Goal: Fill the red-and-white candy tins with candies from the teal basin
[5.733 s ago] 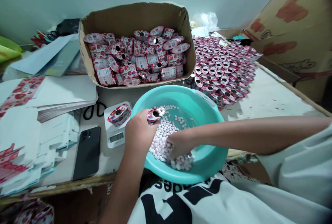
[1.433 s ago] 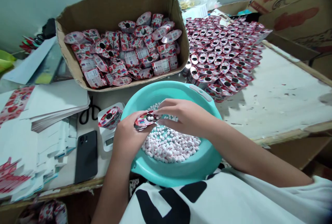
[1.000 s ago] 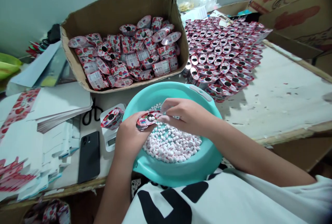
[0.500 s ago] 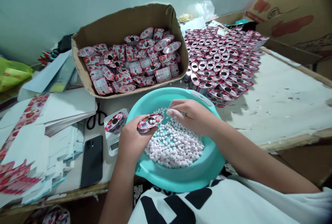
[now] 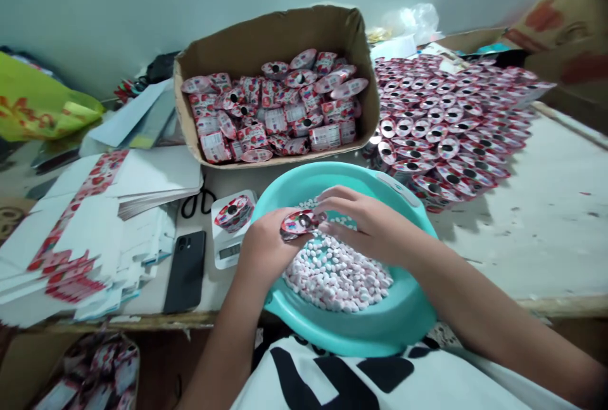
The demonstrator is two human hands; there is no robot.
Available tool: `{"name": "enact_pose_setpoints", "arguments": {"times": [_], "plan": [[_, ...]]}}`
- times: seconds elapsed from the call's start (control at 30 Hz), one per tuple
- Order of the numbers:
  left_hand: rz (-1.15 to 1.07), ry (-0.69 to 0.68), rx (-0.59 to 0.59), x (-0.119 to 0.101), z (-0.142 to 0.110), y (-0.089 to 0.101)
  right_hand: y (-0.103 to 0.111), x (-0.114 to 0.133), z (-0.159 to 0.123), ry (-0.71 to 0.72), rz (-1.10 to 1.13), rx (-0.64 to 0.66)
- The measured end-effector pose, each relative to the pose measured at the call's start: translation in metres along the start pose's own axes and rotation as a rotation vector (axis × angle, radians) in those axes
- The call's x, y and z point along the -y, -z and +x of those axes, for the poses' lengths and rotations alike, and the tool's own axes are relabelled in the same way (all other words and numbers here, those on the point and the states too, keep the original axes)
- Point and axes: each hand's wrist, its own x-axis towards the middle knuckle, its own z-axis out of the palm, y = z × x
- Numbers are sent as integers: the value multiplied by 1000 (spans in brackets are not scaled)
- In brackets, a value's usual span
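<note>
- The packet (image 5: 298,223), near the middle of the frame above the left part of the basin (image 5: 351,337), could tip if knocked; anything inside might then spill.
- Too hard a squeeze would probably buckle its thin-looking sides.
- It looks slightly tilted, its top a pointed oval printed red and pink, with a dark hole.
- The left hand (image 5: 270,242) is closed around it.
- The right hand (image 5: 368,226) is half curled, fingertips at the packet's right end; whether they pinch anything cannot be told.
- White tablets (image 5: 337,280) lie loose below, at frame centre.
</note>
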Motion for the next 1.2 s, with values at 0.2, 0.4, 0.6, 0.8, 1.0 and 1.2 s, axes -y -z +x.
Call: {"name": "enact_pose_setpoints", "arguments": {"times": [0.2, 0.4, 0.6, 0.8, 1.0, 1.2], "plan": [[-14, -136, 48, 8, -3, -1, -12, -2, 1, 40, -67, 169], [-35, -236, 165, 15, -4, -3, -15, -7, 3, 95, -88, 193], [-74, -296, 17, 15, -2, 4, -16, -8, 0, -10, -119, 75], [180, 38, -580, 70, -6, 48, -13, -20, -6, -256, -181, -39], [-111, 472, -370, 117, -6, 49, -9, -13, -5, -374, -188, -93], [250, 24, -682, 67, -1, 61, -5, 2, 3, -387, -84, -250]]}}
